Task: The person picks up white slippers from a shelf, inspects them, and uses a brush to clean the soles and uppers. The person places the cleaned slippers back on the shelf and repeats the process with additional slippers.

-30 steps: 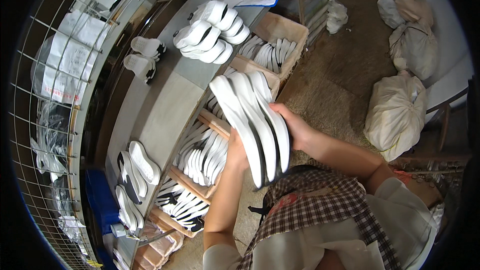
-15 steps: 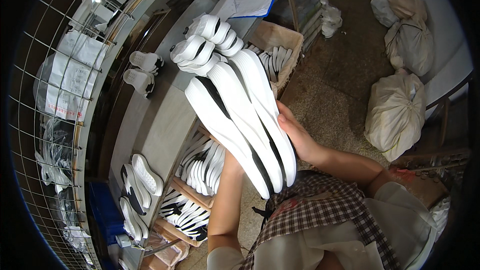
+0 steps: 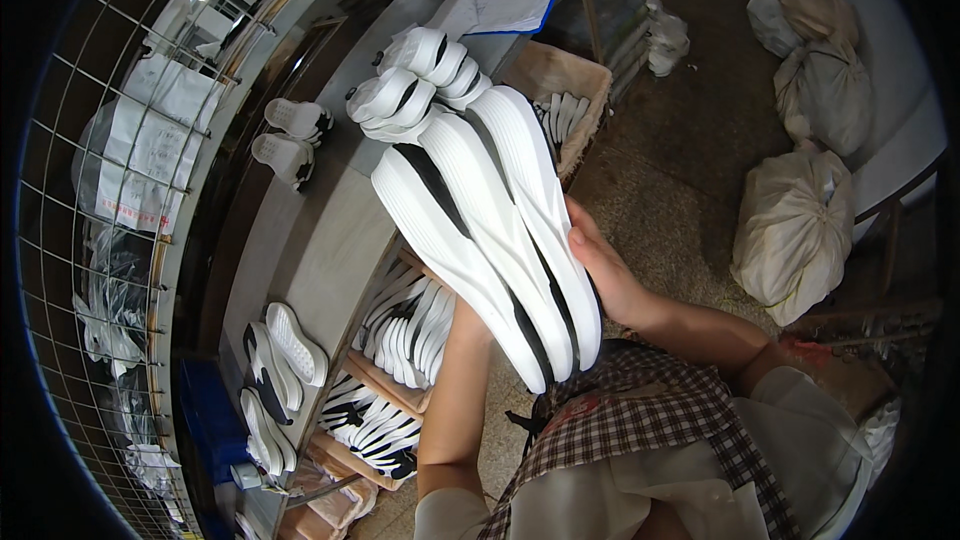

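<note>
The person's right hand (image 3: 608, 275) is closed on the right side of three long, curved white shoe soles with black sides (image 3: 490, 220). The left hand (image 3: 471, 325) reaches under their left side; the soles hide its fingers, so how its grip is set cannot be told. The three soles lie against each other, raised in front of the body, beyond the right edge of the long grey counter (image 3: 312, 255). Their upper ends overlap, in view, a stack of white soles with black openings (image 3: 392, 95) near that edge, toward the far end; contact is unclear. A blue-edged clipboard with white papers (image 3: 515, 5) lies at the far right corner. A small white-and-black pair (image 3: 285, 145) sits by the left edge. More white soles (image 3: 298, 345) lie near the right edge toward the near end.
</note>
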A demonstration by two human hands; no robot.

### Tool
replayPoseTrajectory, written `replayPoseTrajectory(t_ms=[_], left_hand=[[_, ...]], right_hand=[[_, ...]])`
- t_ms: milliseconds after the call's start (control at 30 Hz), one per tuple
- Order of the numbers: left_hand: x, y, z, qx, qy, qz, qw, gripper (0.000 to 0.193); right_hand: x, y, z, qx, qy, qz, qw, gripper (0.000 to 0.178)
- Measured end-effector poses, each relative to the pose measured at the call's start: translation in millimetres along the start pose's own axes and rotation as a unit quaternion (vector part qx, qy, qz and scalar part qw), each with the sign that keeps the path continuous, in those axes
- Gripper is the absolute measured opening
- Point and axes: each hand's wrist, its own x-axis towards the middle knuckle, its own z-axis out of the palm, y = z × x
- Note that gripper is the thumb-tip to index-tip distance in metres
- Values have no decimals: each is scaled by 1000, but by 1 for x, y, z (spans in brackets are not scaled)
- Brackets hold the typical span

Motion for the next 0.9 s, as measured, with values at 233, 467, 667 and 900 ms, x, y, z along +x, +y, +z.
replayPoseTrajectory(t_ms=[233,467,667,900], left_hand=[[-2,0,-1,64,24,39,997,41],[-4,-1,-4,13,8,26,1000,40],[-29,-2,-12,-68,-1,41,997,38],[-58,-7,-61,-146,31,131,980,36]], right_hand=[[0,1,-4,-28,1,-11,1000,57],[-2,-2,-4,-77,-26,-41,996,57],[5,8,13,126,-42,73,988,56],[28,29,10,-45,-121,34,991,27]])
